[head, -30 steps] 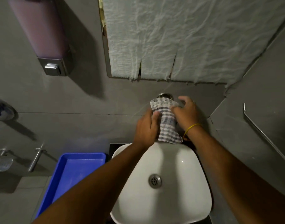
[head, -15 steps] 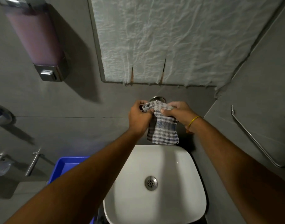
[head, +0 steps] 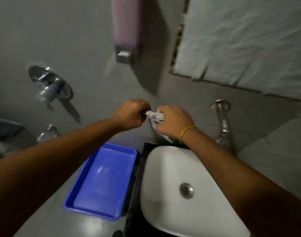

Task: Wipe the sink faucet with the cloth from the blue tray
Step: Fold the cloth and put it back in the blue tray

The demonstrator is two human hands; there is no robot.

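The checked cloth (head: 155, 119) is bunched between both hands, above the back left corner of the white sink (head: 172, 170). My left hand (head: 131, 114) pinches its upper corner. My right hand (head: 173, 121), with a yellow band at the wrist, grips the rest, and a strip of cloth hangs below the palm. The chrome faucet (head: 222, 120) stands bare on the wall to the right of both hands, nothing touching it. Left of the sink lies the blue tray (head: 101, 183), with nothing in it.
A pink soap dispenser (head: 125, 31) hangs on the grey wall above the hands. A chrome wall valve (head: 48, 84) and a small tap (head: 48, 132) are at the left. A crinkled white sheet (head: 248, 36) covers the upper right. The sink drain (head: 186, 190) shows. The frame is blurred.
The view has swung left, so the sink and faucet now sit to the right. Both hands have pulled the cloth off the faucet and bunched it to the faucet's left.
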